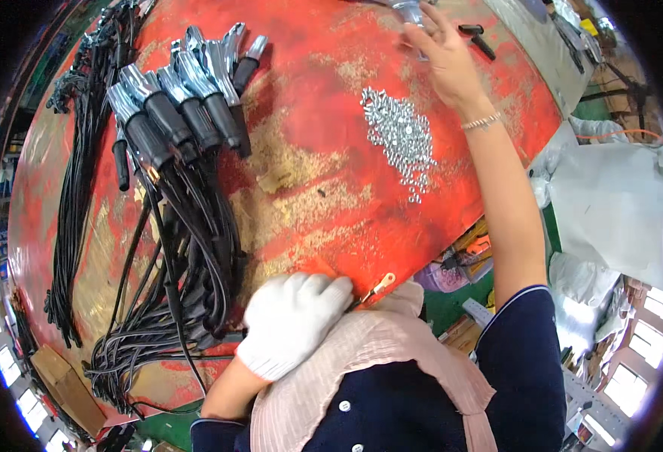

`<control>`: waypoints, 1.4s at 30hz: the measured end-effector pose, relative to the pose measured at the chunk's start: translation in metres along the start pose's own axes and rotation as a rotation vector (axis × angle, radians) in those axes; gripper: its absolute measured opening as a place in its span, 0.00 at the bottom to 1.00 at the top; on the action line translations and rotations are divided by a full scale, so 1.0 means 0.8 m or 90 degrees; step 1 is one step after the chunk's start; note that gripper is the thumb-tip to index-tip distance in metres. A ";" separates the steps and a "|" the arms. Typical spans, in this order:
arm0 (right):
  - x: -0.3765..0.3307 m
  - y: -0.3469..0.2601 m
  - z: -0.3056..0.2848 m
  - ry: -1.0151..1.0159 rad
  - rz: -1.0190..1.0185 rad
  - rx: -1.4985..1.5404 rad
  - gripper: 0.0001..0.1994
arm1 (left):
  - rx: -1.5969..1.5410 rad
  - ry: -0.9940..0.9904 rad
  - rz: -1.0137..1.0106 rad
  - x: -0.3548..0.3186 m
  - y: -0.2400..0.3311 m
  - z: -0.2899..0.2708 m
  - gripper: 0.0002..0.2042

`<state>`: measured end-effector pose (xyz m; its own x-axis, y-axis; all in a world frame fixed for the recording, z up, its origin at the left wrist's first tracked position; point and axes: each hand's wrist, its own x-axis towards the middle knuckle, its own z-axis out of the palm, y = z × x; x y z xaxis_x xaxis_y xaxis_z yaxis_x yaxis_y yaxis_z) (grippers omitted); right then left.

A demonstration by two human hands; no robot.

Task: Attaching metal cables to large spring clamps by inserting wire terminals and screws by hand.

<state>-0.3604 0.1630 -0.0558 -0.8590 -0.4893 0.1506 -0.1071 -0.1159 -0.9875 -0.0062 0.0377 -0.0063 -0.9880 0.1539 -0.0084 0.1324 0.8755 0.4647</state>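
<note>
Cables (83, 188) run in a long black bundle down the left edge of the worn red table (309, 98). Just right of them lies a second heap of black leads (188, 248), their chrome-capped black connectors (181, 98) fanned out side by side near the table's far edge. At the near edge, the left hand (290, 324) in a white glove is curled closed, pinching a thin wire whose small brass ring terminal (383, 284) pokes out to the right, just over the table rim. Past the middle of the table sits a loose pile of small silvery nuts or screws (401, 139) — too small to tell which. Farther right, the bare right hand (444, 56), a thin bracelet on its wrist, is stretched to the far edge with fingers spread over a shiny metal part (407, 11) — whether it grips the part is unclear, as the picture cuts it off. Beside it lies a short black tool (478, 38).
</note>
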 end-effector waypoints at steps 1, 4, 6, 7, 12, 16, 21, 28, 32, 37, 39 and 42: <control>-0.024 -0.013 0.001 0.004 0.013 0.052 0.19 | 0.008 -0.037 0.029 0.000 0.000 0.011 0.10; -0.107 -0.041 -0.003 0.028 0.057 0.199 0.14 | 0.038 -0.120 0.021 -0.003 0.004 0.017 0.12; -0.162 -0.046 0.001 0.053 0.086 0.297 0.17 | 0.050 -0.148 0.013 -0.010 0.004 0.020 0.12; -0.187 -0.047 0.001 0.044 0.093 0.338 0.17 | 0.061 -0.160 0.033 -0.010 0.004 0.021 0.12; -0.285 -0.051 0.028 0.126 0.066 0.465 0.19 | 0.074 -0.068 0.037 -0.023 0.008 0.023 0.10; -0.333 -0.039 0.022 0.228 0.085 0.414 0.22 | -0.106 0.063 -0.166 -0.026 0.015 -0.024 0.11; -0.336 -0.014 0.007 0.189 0.043 0.471 0.23 | -0.357 -0.017 -0.240 0.005 -0.018 -0.023 0.12; -0.312 -0.034 0.056 0.193 0.070 0.262 0.21 | -0.627 -0.066 -0.352 0.020 -0.019 -0.006 0.10; -0.309 -0.056 0.080 0.110 0.065 0.280 0.23 | -0.523 -0.064 -0.315 0.022 -0.017 0.001 0.09; -0.308 -0.062 0.085 0.089 0.025 0.239 0.20 | -0.421 -0.069 -0.335 0.030 -0.012 -0.008 0.13; -0.308 -0.062 0.085 0.074 0.013 0.249 0.18 | -0.440 -0.062 -0.352 0.031 -0.011 -0.008 0.10; -0.310 -0.063 0.086 0.067 0.016 0.238 0.19 | -0.437 -0.054 -0.344 0.030 -0.011 -0.007 0.10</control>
<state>-0.1078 0.2304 -0.0402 -0.9078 -0.4067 0.1021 0.0872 -0.4214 -0.9027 -0.0314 0.0309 -0.0055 -0.8892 -0.1450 -0.4339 -0.4553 0.3737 0.8081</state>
